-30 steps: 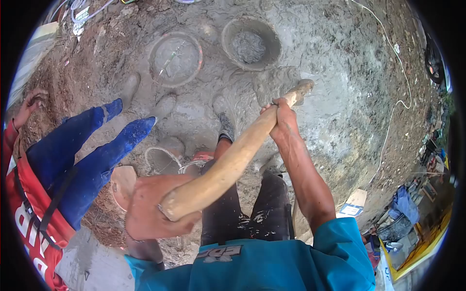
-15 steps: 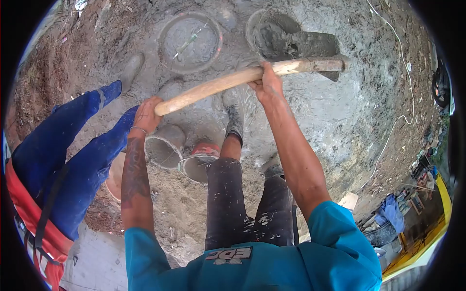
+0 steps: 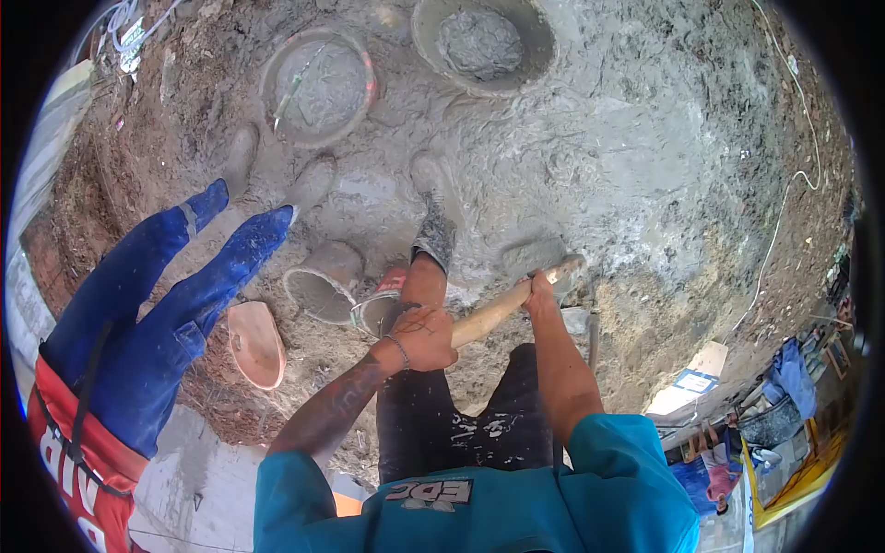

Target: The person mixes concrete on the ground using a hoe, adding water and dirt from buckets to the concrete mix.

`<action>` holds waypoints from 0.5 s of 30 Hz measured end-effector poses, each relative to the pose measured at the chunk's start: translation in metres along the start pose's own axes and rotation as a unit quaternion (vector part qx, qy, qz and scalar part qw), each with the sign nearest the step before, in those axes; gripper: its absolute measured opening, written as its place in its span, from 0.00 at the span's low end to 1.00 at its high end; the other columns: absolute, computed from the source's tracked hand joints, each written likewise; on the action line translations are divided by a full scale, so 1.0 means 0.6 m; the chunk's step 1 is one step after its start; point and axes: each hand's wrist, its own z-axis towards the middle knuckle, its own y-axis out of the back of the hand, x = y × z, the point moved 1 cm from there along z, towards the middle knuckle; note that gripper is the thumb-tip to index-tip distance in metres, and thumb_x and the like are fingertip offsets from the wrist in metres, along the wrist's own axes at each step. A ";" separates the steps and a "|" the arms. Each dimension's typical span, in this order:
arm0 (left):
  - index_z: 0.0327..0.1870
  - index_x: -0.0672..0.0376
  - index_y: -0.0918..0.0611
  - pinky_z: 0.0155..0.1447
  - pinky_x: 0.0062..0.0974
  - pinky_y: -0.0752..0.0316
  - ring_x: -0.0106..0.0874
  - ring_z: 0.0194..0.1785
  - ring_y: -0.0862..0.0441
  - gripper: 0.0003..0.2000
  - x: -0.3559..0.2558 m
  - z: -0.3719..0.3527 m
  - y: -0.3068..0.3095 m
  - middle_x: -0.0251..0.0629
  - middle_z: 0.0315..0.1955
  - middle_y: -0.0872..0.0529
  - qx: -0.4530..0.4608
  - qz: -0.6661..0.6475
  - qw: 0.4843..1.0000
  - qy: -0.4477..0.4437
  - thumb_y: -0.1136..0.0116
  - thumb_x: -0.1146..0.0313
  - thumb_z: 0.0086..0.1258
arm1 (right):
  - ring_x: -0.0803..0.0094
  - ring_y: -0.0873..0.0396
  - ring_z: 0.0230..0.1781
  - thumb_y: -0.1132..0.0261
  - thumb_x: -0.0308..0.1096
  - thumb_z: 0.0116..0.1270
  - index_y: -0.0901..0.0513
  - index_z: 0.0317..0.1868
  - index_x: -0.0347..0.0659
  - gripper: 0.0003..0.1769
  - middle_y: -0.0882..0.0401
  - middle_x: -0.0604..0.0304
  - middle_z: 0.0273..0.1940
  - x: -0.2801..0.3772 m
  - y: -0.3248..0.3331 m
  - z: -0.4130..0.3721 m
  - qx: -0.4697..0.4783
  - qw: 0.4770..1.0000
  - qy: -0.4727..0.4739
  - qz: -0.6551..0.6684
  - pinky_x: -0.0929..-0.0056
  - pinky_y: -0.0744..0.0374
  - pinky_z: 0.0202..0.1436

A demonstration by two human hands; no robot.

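Noted: my left fingers (image 3: 435, 334) and right fingers (image 3: 539, 288) grip a wooden handle (image 3: 490, 316), red bucket (image 3: 393, 278) near the left.

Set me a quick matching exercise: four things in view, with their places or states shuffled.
Things
1. Curved, pale wooden handle
2. Deep, round grey tub
3. Oval, orange-brown pan
4. Thin white cord

Places or states
A. Beside the blue trousers
B. Trailing down the picture's right side
C. Gripped by the left hand and right hand
D. Holding a lumpy grey mix

Pairs: 1-C; 2-D; 3-A; 4-B
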 end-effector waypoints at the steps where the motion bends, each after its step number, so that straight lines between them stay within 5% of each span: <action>1: 0.42 0.62 0.20 0.46 0.35 0.23 0.46 0.39 0.18 0.19 0.000 0.027 -0.001 0.47 0.28 0.17 0.055 -0.012 0.998 0.041 0.42 0.60 0.51 | 0.69 0.33 0.18 0.49 0.36 0.67 0.39 0.41 0.38 0.11 0.36 0.58 0.23 -0.017 0.006 0.027 -0.008 0.999 -0.052 0.012 0.67 0.27 0.19; 3: 0.38 0.64 0.20 0.45 0.35 0.23 0.48 0.38 0.18 0.17 0.002 0.059 0.015 0.47 0.31 0.18 0.111 0.007 0.992 0.066 0.43 0.61 0.51 | 0.69 0.33 0.18 0.50 0.37 0.68 0.39 0.41 0.39 0.11 0.36 0.58 0.23 -0.051 0.000 0.072 -0.021 0.992 -0.118 0.034 0.66 0.27 0.19; 8: 0.36 0.65 0.22 0.45 0.39 0.26 0.46 0.34 0.19 0.16 -0.034 0.002 0.107 0.49 0.28 0.18 -0.103 0.080 0.991 0.041 0.41 0.61 0.51 | 0.69 0.33 0.18 0.48 0.38 0.68 0.42 0.43 0.39 0.14 0.36 0.57 0.27 -0.024 -0.134 -0.001 0.083 0.985 -0.122 0.092 0.70 0.27 0.18; 13: 0.36 0.64 0.22 0.38 0.40 0.25 0.47 0.28 0.20 0.16 -0.088 -0.042 0.137 0.50 0.23 0.20 -0.176 0.077 0.981 0.040 0.41 0.61 0.51 | 0.70 0.34 0.17 0.49 0.36 0.66 0.40 0.39 0.41 0.10 0.37 0.58 0.23 0.045 -0.245 -0.060 0.146 0.984 -0.087 0.053 0.70 0.28 0.18; 15: 0.33 0.64 0.22 0.32 0.40 0.24 0.47 0.23 0.20 0.15 -0.116 -0.044 0.143 0.48 0.19 0.20 -0.205 0.036 0.975 0.071 0.40 0.61 0.50 | 0.72 0.34 0.16 0.49 0.36 0.65 0.41 0.36 0.41 0.10 0.38 0.61 0.21 0.069 -0.269 -0.056 0.250 0.957 -0.119 0.080 0.71 0.28 0.17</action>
